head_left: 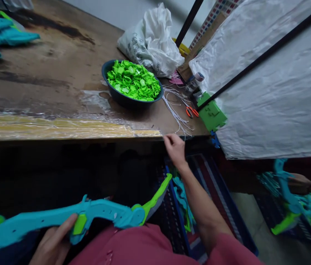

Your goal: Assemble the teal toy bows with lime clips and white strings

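My left hand (pixel 52 241) is closed round a turquoise toy bow (pixel 102 211), which lies lengthwise across my lap. One lime-green limb of the bow curves up at its right end, and a small lime-green block sits beside my fingers. My right hand (pixel 175 147) is at the table's front edge with its fingers pinched together; whatever is between them, if anything, cannot be made out. Just above that hand, white cords (pixel 173 110) spread over the table corner. Beside the cords lie orange-handled cutters (pixel 192 111).
A dark bowl (pixel 133 103) of lime-green plastic pieces (pixel 133 81) stands on the table (pixel 47 84). Behind it is a white sack (pixel 152 40). Turquoise parts (pixel 3 35) lie at far left. Below right are a blue crate (pixel 221 198) and more bows (pixel 287 191). White sheeting (pixel 276 84) hangs right.
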